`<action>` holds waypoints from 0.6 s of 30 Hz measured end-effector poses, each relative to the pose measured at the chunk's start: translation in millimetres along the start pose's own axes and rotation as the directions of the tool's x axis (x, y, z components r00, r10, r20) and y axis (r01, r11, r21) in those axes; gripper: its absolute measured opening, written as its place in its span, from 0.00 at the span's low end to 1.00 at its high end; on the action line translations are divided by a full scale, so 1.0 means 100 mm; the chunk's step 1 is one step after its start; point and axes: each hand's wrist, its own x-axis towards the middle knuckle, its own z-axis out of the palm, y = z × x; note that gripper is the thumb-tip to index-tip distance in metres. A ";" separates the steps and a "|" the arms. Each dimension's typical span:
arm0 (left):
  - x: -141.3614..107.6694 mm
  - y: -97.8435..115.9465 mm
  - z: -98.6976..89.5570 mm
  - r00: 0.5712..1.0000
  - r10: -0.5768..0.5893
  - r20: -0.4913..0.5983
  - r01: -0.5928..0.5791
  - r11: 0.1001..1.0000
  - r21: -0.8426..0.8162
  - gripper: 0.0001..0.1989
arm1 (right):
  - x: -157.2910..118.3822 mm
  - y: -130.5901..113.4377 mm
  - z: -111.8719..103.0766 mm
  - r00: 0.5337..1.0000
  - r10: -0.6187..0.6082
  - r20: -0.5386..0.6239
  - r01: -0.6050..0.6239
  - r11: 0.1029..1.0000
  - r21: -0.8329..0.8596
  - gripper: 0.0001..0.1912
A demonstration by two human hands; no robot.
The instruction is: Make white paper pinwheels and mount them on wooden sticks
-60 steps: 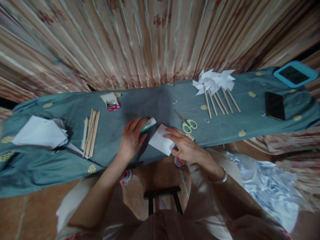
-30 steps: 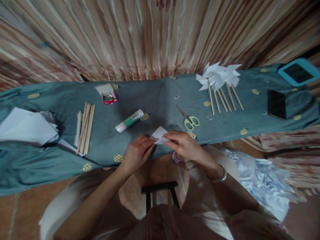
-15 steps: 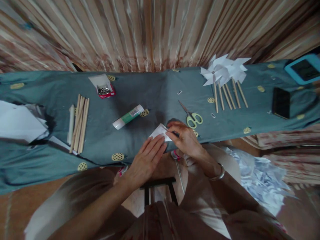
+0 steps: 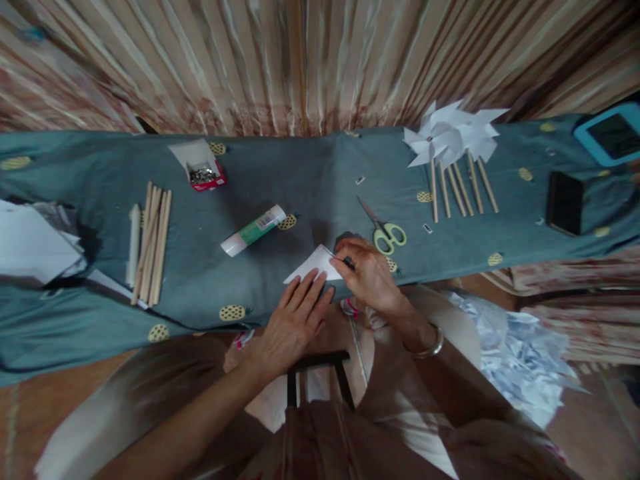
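A small folded piece of white paper (image 4: pixel 315 262), triangular in outline, lies near the front edge of the cloth-covered table. My left hand (image 4: pixel 295 317) rests on its lower edge with fingers stretched out and slightly spread. At the paper's right corner, my right hand (image 4: pixel 367 270) is closed in a pinch. A small dark patch shows between those fingers; I cannot make out what it is. Scissors with light green handles (image 4: pixel 389 238) lie just beyond my right hand. Above my left hand is a white and green glue stick (image 4: pixel 254 231).
Wooden sticks (image 4: pixel 153 243) and a whitish stick (image 4: pixel 134 245) lie left, beside stacked white paper (image 4: pixel 35 243). A red box (image 4: pixel 207 179) holds metal pieces. Paper pinwheels (image 4: pixel 453 133) on sticks, a dark phone (image 4: pixel 565 203) and a blue-framed device (image 4: pixel 613 135) are right. Paper scraps (image 4: pixel 520 360) lie low right.
My left hand has slid down and slightly left, uncovering more of the folded paper's left point. My right hand keeps its pinch at the right corner. The view has shifted slightly.
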 end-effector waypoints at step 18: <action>-0.01 0.05 0.02 0.999 -0.037 0.013 0.036 0.998 0.051 0.23 | 0.03 0.00 0.02 1.000 0.000 0.001 0.000 0.998 -0.055 0.08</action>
